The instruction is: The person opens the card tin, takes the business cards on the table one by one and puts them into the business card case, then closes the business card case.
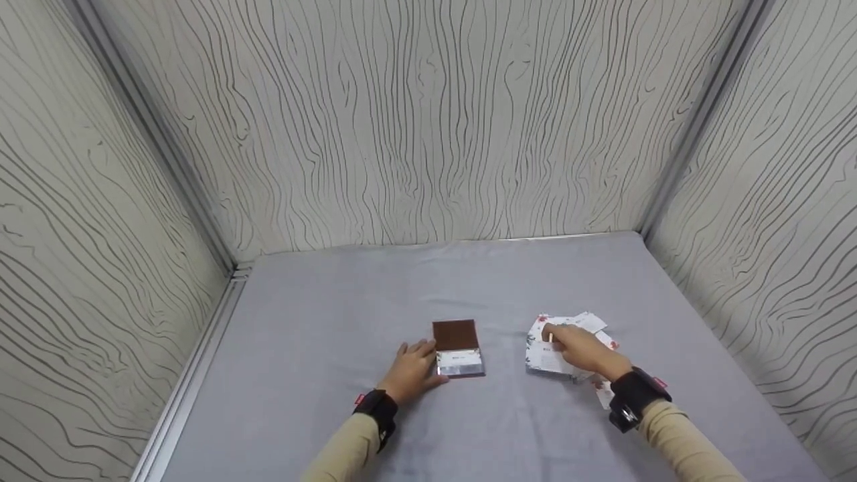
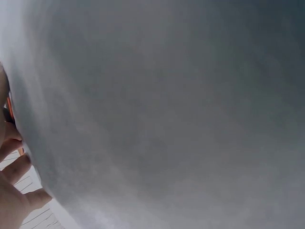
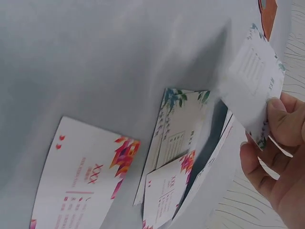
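Note:
A brown card case (image 1: 455,333) lies opened out on the cloth, with a white printed card (image 1: 459,357) in its lower half. My left hand (image 1: 410,372) rests at the left side of the case, fingers spread along its edge and thumb near the bottom corner. To the right, my right hand (image 1: 584,348) is over a loose spread of cards (image 1: 546,359). In the right wrist view it pinches a white business card (image 3: 252,71) with a leaf pattern between thumb and fingers, lifted above the others. The left wrist view catches mostly cloth, with the fingertips at its left edge.
Cards with orange-pink corners (image 3: 90,176) and leaf-printed cards (image 3: 183,124) overlap on the grey cloth (image 1: 321,308). One card (image 1: 604,395) lies below the right wrist. Wood-grain patterned panels (image 1: 428,120) enclose the table at the back and both sides.

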A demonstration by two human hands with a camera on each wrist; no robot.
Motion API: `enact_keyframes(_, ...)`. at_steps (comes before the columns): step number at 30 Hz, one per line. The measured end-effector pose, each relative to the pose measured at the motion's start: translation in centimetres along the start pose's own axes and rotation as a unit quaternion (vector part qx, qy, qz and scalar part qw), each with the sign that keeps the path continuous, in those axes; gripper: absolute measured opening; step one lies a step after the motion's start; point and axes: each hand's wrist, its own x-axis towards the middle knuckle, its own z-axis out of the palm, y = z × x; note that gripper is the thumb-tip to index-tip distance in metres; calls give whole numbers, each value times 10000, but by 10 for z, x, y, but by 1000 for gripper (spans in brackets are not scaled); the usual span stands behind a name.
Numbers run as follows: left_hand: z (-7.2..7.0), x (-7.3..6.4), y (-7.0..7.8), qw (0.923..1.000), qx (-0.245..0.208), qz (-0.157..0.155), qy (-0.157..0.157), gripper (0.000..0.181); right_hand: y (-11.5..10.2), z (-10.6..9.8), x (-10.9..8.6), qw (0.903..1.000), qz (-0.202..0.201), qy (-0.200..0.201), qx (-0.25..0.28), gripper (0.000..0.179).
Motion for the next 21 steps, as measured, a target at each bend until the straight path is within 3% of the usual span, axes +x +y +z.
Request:
enact_keyframes(7, 3, 0, -2, 9996, 262, 98, 69, 64, -6, 6, 9, 9999, -13, 103, -118, 23)
enact_keyframes(21, 4, 1, -3, 9997, 215, 48, 112, 65, -23, 19, 31, 9998, -117, 175, -43, 21)
